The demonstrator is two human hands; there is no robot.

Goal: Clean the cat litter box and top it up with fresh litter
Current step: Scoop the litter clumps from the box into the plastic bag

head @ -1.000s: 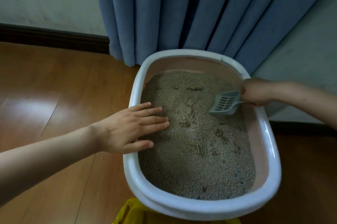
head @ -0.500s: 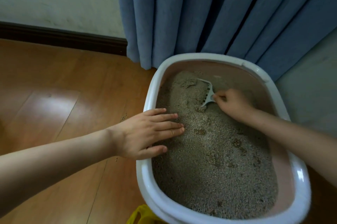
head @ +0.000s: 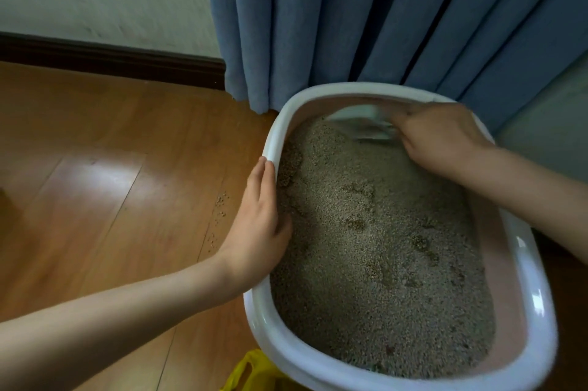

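My right hand point(head: 442, 139) is at the far end of the litter box point(head: 528, 292), fingers curled round the handle of the scoop point(head: 359, 126), which sticks out to the left of the fist toward the box's far-left corner. Scoop is motion-blurred, pale grey-green, its blade low over the litter point(head: 375, 257) just under the far wall; can't tell if it's dug in or only skimming. Left hand point(head: 257, 225) lies along the box's left rim, fingers straight and together pointing toward the far end, fingertips on the white rim, thumb dropped inside against the inner wall at the litter edge; it presses and steadies, nothing clasped in it. Between my two hands the litter is grey-tan granules, uneven, with darker clumps scattered near the middle and toward the right of the bed, plus a brownish patch just ahead of the left fingertips. Box has a white rim and a pinkish inner wall. Outside the left hand, a few spilled granules point(head: 219, 218) on the wood floor point(head: 95, 193). Beyond the scoop hand hangs a blue curtain point(head: 366, 15). Below my left forearm, at the box's near end, a bit of yellow bag point(head: 251, 371) shows.
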